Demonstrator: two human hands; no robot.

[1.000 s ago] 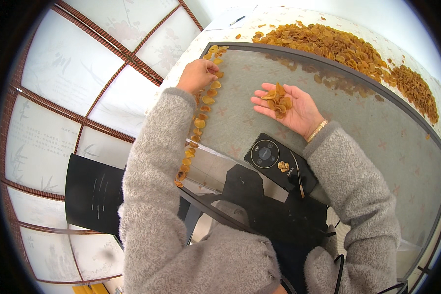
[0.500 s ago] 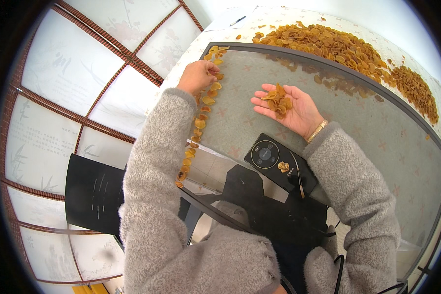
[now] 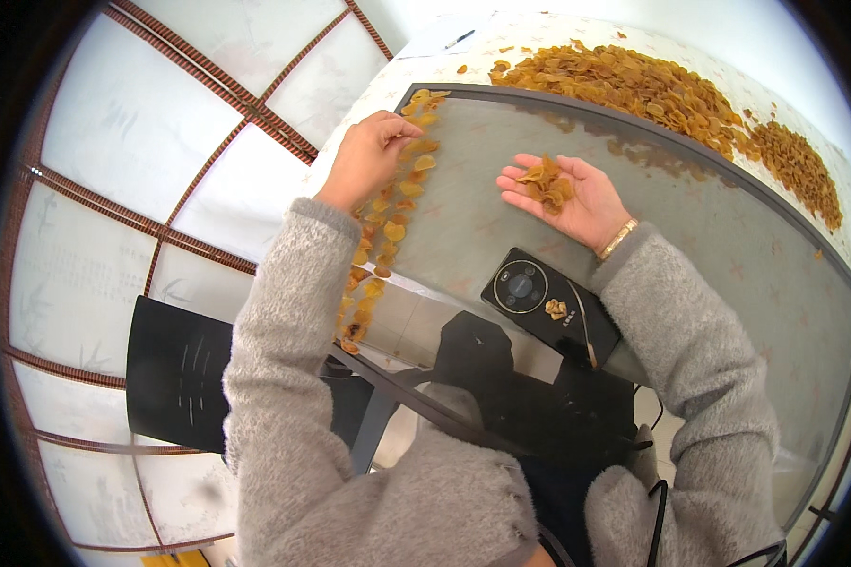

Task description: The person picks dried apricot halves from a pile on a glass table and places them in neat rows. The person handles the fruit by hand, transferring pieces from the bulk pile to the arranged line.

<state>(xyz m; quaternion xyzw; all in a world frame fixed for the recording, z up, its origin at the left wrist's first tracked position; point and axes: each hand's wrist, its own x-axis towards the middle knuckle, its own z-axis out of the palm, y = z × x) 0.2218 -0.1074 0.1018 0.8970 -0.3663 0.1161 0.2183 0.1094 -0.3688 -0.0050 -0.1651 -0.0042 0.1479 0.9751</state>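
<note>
My left hand (image 3: 367, 156) rests at the left edge of a grey glass tabletop (image 3: 728, 255), fingertips pinched over a row of thin yellow-orange slices (image 3: 388, 227) laid along that edge. Whether a slice is between the fingers I cannot tell. My right hand (image 3: 577, 198) lies palm up on the glass, cupping a small heap of the same slices (image 3: 548, 182). A gold bracelet circles that wrist. Both arms wear fuzzy grey sleeves.
A large pile of orange slices (image 3: 652, 85) spreads on a pale cloth beyond the glass. A black phone (image 3: 548, 304) with one slice on it lies near my right forearm. A black chair seat (image 3: 175, 373) stands at lower left on a white tiled floor (image 3: 123, 142).
</note>
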